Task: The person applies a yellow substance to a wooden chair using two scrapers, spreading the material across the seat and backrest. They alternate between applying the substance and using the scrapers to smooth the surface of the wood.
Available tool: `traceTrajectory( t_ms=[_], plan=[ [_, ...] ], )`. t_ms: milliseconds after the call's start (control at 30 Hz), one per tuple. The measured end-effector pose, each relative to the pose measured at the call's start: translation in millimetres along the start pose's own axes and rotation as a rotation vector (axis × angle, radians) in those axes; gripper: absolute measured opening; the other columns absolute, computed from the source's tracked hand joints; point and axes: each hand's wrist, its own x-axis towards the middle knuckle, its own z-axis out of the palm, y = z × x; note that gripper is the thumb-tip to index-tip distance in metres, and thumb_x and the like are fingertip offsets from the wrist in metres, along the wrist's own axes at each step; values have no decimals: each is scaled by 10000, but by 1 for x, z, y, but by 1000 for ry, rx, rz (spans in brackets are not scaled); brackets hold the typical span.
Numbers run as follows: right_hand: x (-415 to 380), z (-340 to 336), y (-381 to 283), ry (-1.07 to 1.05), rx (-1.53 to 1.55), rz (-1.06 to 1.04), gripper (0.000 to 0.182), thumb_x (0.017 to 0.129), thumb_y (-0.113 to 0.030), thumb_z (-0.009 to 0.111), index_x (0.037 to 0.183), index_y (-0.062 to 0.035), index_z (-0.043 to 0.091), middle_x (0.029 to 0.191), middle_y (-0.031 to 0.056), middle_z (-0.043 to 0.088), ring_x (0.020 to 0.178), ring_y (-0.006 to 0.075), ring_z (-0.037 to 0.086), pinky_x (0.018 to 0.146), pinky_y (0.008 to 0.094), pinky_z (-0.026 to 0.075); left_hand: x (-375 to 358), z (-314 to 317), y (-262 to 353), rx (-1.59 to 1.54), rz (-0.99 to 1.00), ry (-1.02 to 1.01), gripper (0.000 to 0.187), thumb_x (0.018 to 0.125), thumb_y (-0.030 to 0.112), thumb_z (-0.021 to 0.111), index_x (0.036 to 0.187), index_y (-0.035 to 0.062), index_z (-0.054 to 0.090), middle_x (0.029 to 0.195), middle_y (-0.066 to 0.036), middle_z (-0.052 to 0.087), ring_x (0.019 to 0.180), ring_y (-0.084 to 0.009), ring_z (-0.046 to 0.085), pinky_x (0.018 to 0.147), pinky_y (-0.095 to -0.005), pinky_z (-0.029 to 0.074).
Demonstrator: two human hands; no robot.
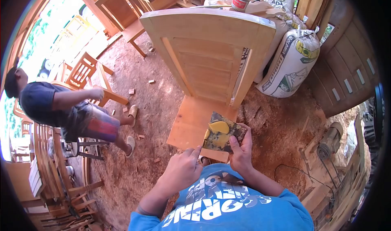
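We are holding the yellow-daubed board (225, 136) between us and the upright panel (203, 60), our right hand (242, 152) pinching its right side, our curled left hand (183, 166) lying by its near-left corner, contents unclear.

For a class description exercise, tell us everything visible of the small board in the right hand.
The board is small, flat and roughly four-sided, dark and mottled; its material is unclear. On its upper face lie a thick, rounded blob of yellow paste and a flatter smear beside it. It is held in the air, turned so one corner points away. The right hand grips its right side, thumb on top. The left hand is by its near left corner; whether it touches is unclear.
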Motion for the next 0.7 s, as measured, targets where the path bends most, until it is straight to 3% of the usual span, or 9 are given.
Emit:
traceTrajectory(
  t_ms=[100, 200, 333, 433, 467, 567, 700],
  plan=[
    [-3, -1, 2, -5, 12, 21, 363, 975, -32, 492, 1310, -48, 352, 1202, 88, 512, 1073, 134, 513, 964, 294, 433, 3, 5, -7, 36, 0, -33, 413, 741, 59, 569, 1135, -61, 601, 856, -225, 615, 773, -401, 620, 708, -467, 505],
    [-3, -4, 1, 2, 41, -2, 370, 974, -38, 497, 1312, -44, 346, 1204, 89, 515, 1076, 134, 519, 963, 298, 440, 10, 22, -29, 34, -6, -189, 362, 743, 61, 561, 1081, -49, 628, 836, -223, 627, 777, -398, 627, 719, -456, 506],
    [1, -5, 6, 59, 107, -39, 386, 973, -60, 521, 1313, -41, 339, 1208, 94, 516, 1082, 143, 531, 963, 317, 458, -2, 6, -40, -126, -174, 61, 343, 750, 18, 535, 1072, -47, 636, 862, -223, 655, 791, -381, 650, 723, -414, 513],
    [-1, -9, 5, 74, 149, 22, 407, 969, -81, 544, 1317, -52, 334, 1208, 97, 518, 1084, 155, 541, 956, 341, 477, -8, 1, -24, -178, -99, 92, 366, 785, 74, 526, 1123, -24, 623, 892, -238, 644, 804, -393, 646, 747, -477, 514],
    [-2, -10, 7, 66, 143, 35, 408, 968, -78, 544, 1317, -57, 334, 1206, 97, 521, 1083, 158, 544, 955, 343, 479, -8, 10, -19, -161, 7, 129, 386, 785, 67, 543, 1152, -27, 616, 897, -228, 644, 790, -381, 649, 726, -468, 518],
    [-6, -11, 10, 68, 167, 55, 429, 955, -59, 553, 1328, -70, 341, 1212, 98, 537, 1086, 177, 568, 951, 352, 495, -8, 30, -30, -68, -34, -9, 409, 791, 82, 562, 1184, -23, 602, 911, -223, 643, 790, -387, 646, 718, -467, 521],
    [-7, -14, 9, 100, 154, 88, 394, 961, -66, 546, 1306, -67, 355, 1210, 99, 525, 1089, 171, 549, 961, 348, 481, -10, 23, -35, -146, -131, 19, 399, 834, 138, 546, 1201, -12, 587, 953, -218, 647, 827, -392, 643, 751, -485, 519]
  ],
)
